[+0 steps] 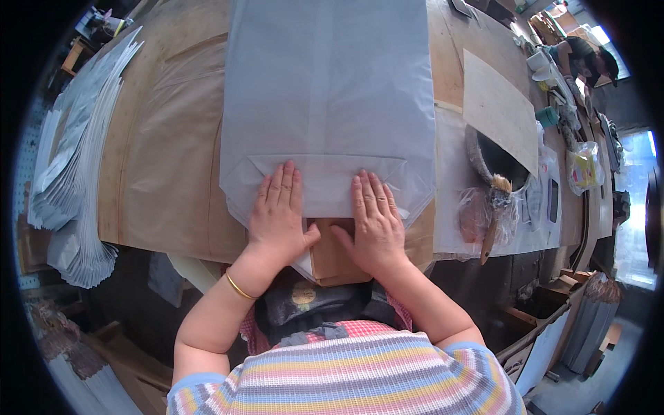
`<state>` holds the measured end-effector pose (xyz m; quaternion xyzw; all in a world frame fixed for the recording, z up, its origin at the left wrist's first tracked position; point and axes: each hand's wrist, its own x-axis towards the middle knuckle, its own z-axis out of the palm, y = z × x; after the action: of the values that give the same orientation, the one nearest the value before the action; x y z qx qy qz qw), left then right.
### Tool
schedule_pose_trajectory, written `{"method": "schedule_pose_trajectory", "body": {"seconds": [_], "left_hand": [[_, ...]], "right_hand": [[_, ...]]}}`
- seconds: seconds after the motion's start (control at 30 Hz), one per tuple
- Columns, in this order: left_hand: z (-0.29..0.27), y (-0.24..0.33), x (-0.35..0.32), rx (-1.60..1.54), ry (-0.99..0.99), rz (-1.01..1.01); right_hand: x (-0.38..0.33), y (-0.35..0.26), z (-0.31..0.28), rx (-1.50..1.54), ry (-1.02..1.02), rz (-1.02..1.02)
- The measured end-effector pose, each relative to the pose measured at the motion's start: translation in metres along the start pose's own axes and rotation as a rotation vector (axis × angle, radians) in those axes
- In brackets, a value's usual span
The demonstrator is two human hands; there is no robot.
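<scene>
**Both palms flat on the folded end of the bag**

You've got the bag (325, 90) stretched straight away from you, long axis running from your chest toward the far side of the worktop (166, 152). Its folded bottom end points back at you, and its far end runs out of the top of the view. It lies flat, pale grey and slightly see-through, over the brown paper that covers the worktop.

Your left hand (278, 214) is down on the fold, fingers together and pointing away from you, thumb angled inward. Your right hand (375, 221) mirrors it just beside, fingers slightly spread, thumb turned toward the left one. Neither grip is closed on anything: both hands are open and flat, pressing the fold from above. The bag lies under your fingers and runs on ahead of them; the two angled corners of the fold sit outside each hand.

Between your thumbs a brown board (335, 256) shows, poking out from under the bag's near edge toward you.

Off to your left, a fanned stack (69, 187) of similar pale bags hangs over the worktop edge. To your right, a brush (494, 214) rests by a dark bowl (494, 155), with a pale board (499, 111) over its far side.
</scene>
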<state>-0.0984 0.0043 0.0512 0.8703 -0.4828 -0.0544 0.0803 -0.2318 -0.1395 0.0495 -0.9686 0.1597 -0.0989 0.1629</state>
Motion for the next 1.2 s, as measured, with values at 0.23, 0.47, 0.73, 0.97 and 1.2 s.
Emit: {"method": "schedule_pose_trajectory", "body": {"seconds": [0.23,0.47,0.73,0.97,1.2], "left_hand": [[-0.004,-0.009,0.003,-0.091,-0.022,-0.011],[0.000,-0.018,0.004,-0.053,-0.031,0.038],[0.007,0.042,0.026,0.195,0.340,0.347],[-0.029,-0.055,0.040,0.290,0.425,0.166],[-0.071,-0.222,-0.066,0.469,0.551,0.013]], "right_hand": [[0.007,-0.004,-0.003,0.019,0.013,-0.033],[0.009,0.023,-0.006,0.218,0.024,-0.076],[0.012,0.036,-0.075,0.807,0.417,0.198],[0.014,0.013,-0.052,0.628,0.120,-0.027],[0.020,0.027,-0.001,0.916,0.172,0.139]]}}
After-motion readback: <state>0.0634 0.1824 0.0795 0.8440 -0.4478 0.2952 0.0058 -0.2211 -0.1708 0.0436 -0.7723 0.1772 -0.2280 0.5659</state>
